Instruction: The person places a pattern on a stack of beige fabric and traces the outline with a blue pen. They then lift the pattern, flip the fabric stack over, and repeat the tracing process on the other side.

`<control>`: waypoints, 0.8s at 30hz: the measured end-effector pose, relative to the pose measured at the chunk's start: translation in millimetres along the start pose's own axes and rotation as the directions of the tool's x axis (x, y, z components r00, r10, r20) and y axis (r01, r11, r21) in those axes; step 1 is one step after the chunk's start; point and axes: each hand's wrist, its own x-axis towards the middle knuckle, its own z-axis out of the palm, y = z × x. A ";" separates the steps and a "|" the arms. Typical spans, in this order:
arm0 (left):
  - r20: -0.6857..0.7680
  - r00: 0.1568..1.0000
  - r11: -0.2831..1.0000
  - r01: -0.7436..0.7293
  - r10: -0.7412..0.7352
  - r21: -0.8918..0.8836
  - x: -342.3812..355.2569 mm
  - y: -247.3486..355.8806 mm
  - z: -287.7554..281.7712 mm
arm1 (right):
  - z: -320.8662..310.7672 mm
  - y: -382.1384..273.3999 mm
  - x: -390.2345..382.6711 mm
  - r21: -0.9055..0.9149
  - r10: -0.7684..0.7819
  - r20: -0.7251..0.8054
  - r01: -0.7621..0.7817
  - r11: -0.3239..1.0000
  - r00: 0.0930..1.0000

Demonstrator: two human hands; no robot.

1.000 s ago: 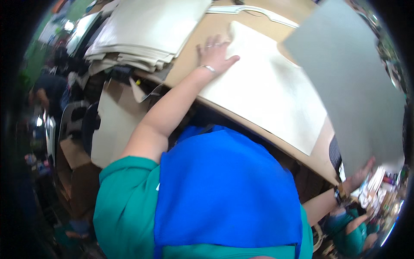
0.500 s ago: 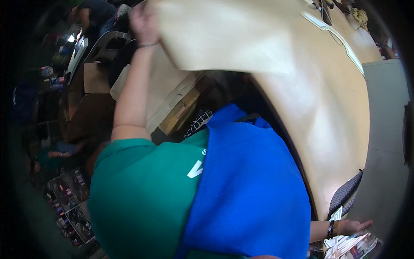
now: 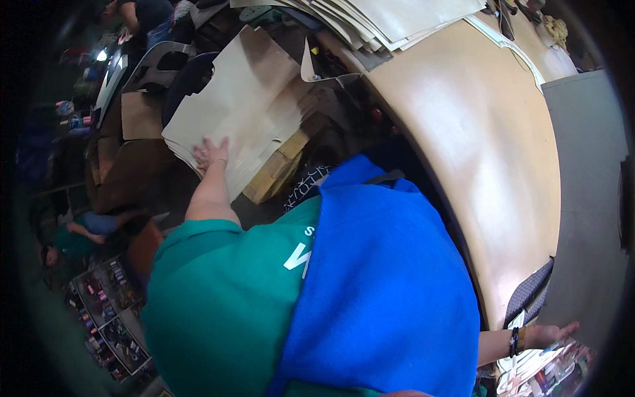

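My left hand (image 3: 211, 153) lies with its fingers spread on the near left edge of a stack of cream sheets (image 3: 248, 92). The sheets have cut, notched edges, and they look like leather or a similar flexible material. Under the stack's right side is a yellowish-brown block (image 3: 281, 169). Out at the lower right, my right hand (image 3: 548, 335) is stretched past the end of the tan worktable (image 3: 463, 99). Its thumb or a finger points outward and nothing shows in it; pale papers and small coloured items (image 3: 539, 374) lie just below.
Another pile of cream sheets (image 3: 397, 16) overlaps the worktable's far end. A grey panel (image 3: 589, 198) borders the table on the right. A dark patterned cloth (image 3: 529, 288) hangs at the table's near corner. Thread spools fill a rack (image 3: 109, 311) at lower left. Other people are at far left.
My left hand has come down and let go of the broad cream sheet it held raised. The far pile and the stack's top now show. My right hand has barely shifted.
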 end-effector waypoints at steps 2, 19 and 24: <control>0.132 0.989 0.997 -0.073 0.067 0.039 -16.1 15.4 9.4 | 3.7 -7.6 -0.4 -0.040 -0.017 0.037 0.018 0.999 0.999; -0.826 0.113 0.085 -0.993 0.553 -0.079 -107.8 256.2 -150.5 | -5.4 12.6 -6.0 -0.057 -0.066 0.115 0.073 0.996 0.991; -0.466 -0.068 0.120 -0.924 0.882 0.362 -208.2 363.1 -208.9 | 6.5 -0.6 -16.2 -0.141 -0.006 0.089 0.018 0.990 0.996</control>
